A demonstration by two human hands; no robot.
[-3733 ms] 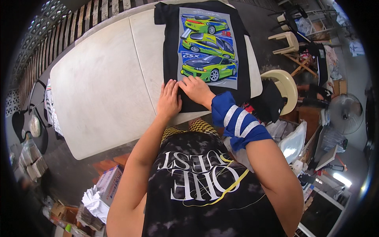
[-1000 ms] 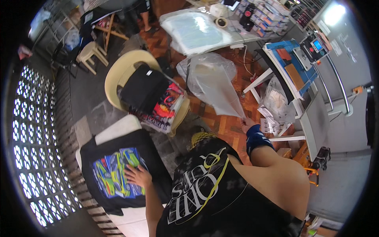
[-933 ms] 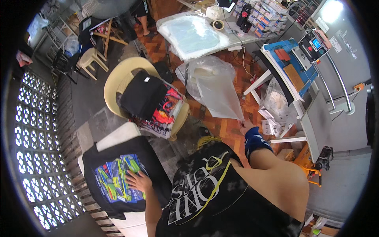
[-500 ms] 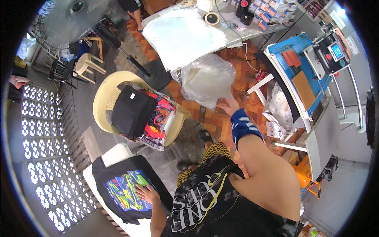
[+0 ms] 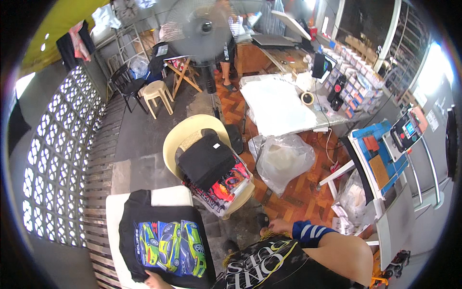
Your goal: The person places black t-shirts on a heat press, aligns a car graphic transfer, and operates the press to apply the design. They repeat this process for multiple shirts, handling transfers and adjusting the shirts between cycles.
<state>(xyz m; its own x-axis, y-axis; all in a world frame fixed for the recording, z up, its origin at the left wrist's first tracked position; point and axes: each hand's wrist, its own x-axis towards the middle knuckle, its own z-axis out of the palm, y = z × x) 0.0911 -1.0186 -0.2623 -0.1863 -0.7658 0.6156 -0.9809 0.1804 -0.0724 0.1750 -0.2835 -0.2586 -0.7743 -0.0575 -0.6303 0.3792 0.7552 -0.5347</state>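
A black T-shirt (image 5: 130,241) with a print of green and blue cars lies spread on a white padded board (image 5: 173,195) at the lower left. At the shirt's near edge, my left hand (image 5: 156,280) has its fingertips closed on the cloth; the rest of it is cut off by the lower border. My right hand (image 5: 280,226), below a blue striped wristband (image 5: 308,232), is in front of my body by the patterned shorts. Its fingers look loosely apart, and nothing shows in them. Beyond the board, folded black shirts (image 5: 204,161) rest with printed sheets (image 5: 226,185) on a cream plastic chair (image 5: 175,130).
A clear plastic bag (image 5: 281,164) sits on the wooden floor under a table covered with white sheets (image 5: 279,103). A heat press (image 5: 402,135) stands at the right beside a blue board. A fan (image 5: 206,29), a beige stool (image 5: 156,91) and another person (image 5: 226,58) are farther back.
My left hand has slid off the car print to the shirt's near edge. My right hand has drawn back from the plastic bag to my body. The view has tilted up and leftward.
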